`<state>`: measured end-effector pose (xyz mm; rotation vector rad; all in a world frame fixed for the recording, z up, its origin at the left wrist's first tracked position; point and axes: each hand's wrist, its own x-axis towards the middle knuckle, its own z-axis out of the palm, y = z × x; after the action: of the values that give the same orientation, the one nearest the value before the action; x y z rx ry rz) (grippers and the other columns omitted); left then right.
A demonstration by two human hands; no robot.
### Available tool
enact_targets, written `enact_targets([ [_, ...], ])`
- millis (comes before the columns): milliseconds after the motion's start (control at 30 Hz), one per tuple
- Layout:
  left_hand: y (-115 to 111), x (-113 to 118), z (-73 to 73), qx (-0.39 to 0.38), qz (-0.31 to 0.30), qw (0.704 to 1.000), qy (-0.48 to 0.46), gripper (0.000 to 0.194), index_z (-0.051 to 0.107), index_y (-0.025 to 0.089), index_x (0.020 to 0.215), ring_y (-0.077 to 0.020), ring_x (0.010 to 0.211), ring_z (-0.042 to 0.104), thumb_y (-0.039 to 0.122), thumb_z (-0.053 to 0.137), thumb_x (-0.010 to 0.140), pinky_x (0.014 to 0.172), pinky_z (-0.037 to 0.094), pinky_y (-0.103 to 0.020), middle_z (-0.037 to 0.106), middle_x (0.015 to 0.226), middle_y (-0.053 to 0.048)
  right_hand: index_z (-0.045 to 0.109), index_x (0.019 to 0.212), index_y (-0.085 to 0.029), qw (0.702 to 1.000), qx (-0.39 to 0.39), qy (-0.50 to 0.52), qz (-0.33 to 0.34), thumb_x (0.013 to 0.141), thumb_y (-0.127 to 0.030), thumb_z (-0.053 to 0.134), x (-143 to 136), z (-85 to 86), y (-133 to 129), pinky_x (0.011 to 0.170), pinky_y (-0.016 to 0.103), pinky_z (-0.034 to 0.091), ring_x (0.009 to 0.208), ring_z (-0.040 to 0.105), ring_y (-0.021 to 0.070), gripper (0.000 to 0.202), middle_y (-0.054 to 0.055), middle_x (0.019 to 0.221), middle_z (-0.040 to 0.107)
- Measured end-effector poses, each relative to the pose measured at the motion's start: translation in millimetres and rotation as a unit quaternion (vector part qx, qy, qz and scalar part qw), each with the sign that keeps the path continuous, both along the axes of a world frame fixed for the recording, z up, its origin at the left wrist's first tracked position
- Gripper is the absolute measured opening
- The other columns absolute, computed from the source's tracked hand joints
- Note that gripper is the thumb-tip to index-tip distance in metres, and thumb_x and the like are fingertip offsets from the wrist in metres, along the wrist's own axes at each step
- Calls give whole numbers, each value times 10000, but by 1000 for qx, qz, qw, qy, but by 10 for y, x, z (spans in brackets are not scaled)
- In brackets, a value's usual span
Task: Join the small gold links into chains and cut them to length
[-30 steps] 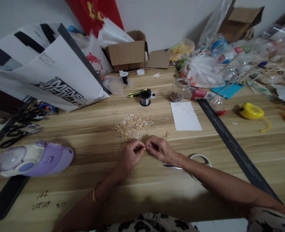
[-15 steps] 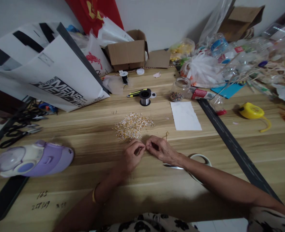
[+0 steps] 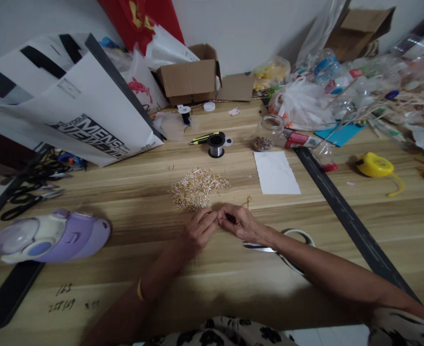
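Note:
My left hand (image 3: pixel 199 229) and my right hand (image 3: pixel 237 222) meet fingertip to fingertip over the wooden table (image 3: pixel 132 269). Both are closed in a pinch, and whatever lies between the fingers is too small to make out. Just beyond the left hand spreads a pile of small gold and clear beads or links (image 3: pixel 197 188). A short gold chain-like piece (image 3: pixel 248 200) rests past the right hand's knuckles. Under the right forearm lie a roll of pale tape (image 3: pixel 307 236) and a pointed metal blade (image 3: pixel 260 248), partly hidden by the arm.
Behind the pile stand a wire spool (image 3: pixel 216 145), a yellow-black cutter (image 3: pixel 200 139) and a jar of beads (image 3: pixel 265 134). White paper (image 3: pixel 277 173) and a yellow tape measure (image 3: pixel 374 165) lie rightward. A purple bottle (image 3: pixel 60 238), a black phone (image 3: pixel 12 293) and pliers (image 3: pixel 31 199) are leftward.
My left hand has rolled over, its fingers closing together so its back now faces up. The right hand stays nearly in place, and the pile looks the same.

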<state>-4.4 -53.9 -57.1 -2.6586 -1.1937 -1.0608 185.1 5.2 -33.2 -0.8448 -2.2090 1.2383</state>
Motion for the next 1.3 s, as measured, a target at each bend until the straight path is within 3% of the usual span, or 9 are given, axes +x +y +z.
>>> enact_targets([
  [267, 14, 14, 70, 20, -25, 999, 24, 141, 632, 117, 931, -248, 1055, 545, 87, 512, 863, 835, 521, -406, 648, 1017, -127, 560, 754, -158, 1000, -10, -10, 7, 811, -160, 544, 1, 26, 11, 530, 200, 313, 559, 421, 88, 59, -37, 641, 502],
  [500, 14, 27, 117, -28, -14, 999, 12, 212, 629, 140, 945, -221, 1005, 563, 167, 421, 918, 848, 511, -394, 650, 978, -117, 572, 774, -155, 1000, -7, -1, 7, 802, -150, 548, -5, 12, 17, 535, 198, 320, 567, 430, 92, 38, -30, 646, 514],
  [733, 38, 64, 173, 15, -13, 1000, 6, 140, 595, 118, 943, -213, 974, 537, 70, 503, 849, 824, 516, -361, 635, 954, -108, 581, 778, -150, 1000, -10, -17, 4, 794, -144, 550, -2, 12, 15, 527, 191, 310, 560, 425, 84, 36, -29, 650, 522],
  [1033, 33, 79, 203, -56, -13, 998, -38, 109, 580, 141, 838, -181, 909, 553, 54, 514, 835, 806, 512, -333, 621, 891, -88, 582, 792, -152, 1000, -9, -17, 12, 799, -154, 547, 2, -9, 24, 529, 192, 319, 559, 436, 86, 35, -28, 647, 527],
  [1300, 45, 95, 243, -48, -20, 998, -44, 116, 573, 134, 804, -182, 897, 556, 34, 520, 825, 809, 509, -340, 626, 867, -90, 585, 785, -149, 1000, -10, -5, 10, 800, -170, 549, -2, -24, 25, 526, 191, 320, 551, 434, 86, 43, -27, 635, 526],
])
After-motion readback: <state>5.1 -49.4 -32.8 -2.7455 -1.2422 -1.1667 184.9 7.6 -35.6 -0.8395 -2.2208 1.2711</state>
